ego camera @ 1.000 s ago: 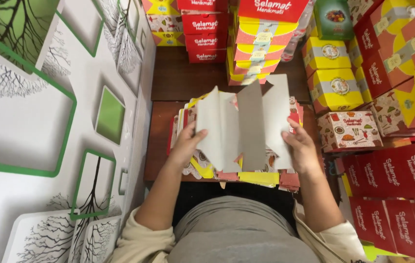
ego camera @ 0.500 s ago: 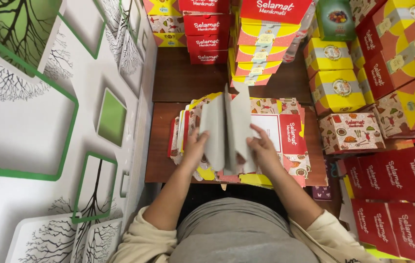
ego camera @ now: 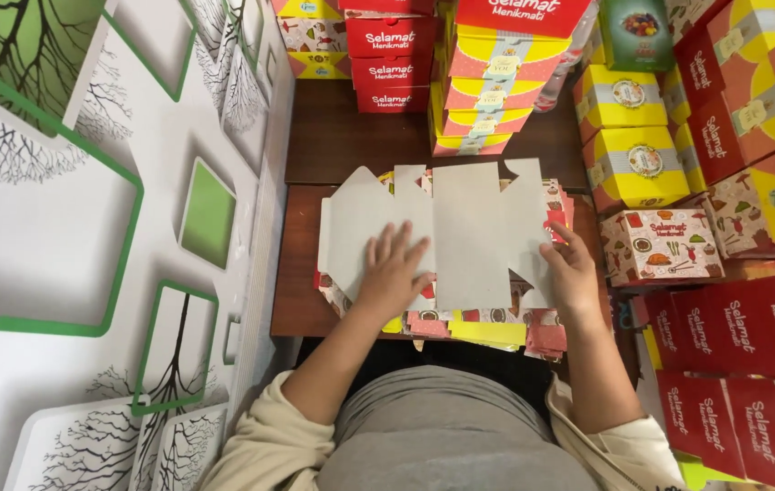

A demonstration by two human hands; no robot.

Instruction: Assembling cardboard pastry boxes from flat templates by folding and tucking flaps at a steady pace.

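A flat, unfolded grey cardboard box blank point(ego camera: 460, 227) lies plain side up on a pile of printed box blanks point(ego camera: 487, 325) on a low brown wooden table point(ego camera: 301, 282). My left hand point(ego camera: 394, 273) presses flat on the blank's left half, fingers spread. My right hand point(ego camera: 572, 273) rests on its right edge, fingers slightly curled over the flap. Neither hand lifts anything.
Stacks of folded red and yellow boxes point(ego camera: 478, 82) stand at the back of the table. More yellow boxes point(ego camera: 633, 136) and red boxes point(ego camera: 751, 336) crowd the right side. A white wall with green-framed tree panels point(ego camera: 87, 227) runs along the left.
The blank was held upright and folded between both hands; now it is spread open and laid flat on the pile, with both hands pressing on it.
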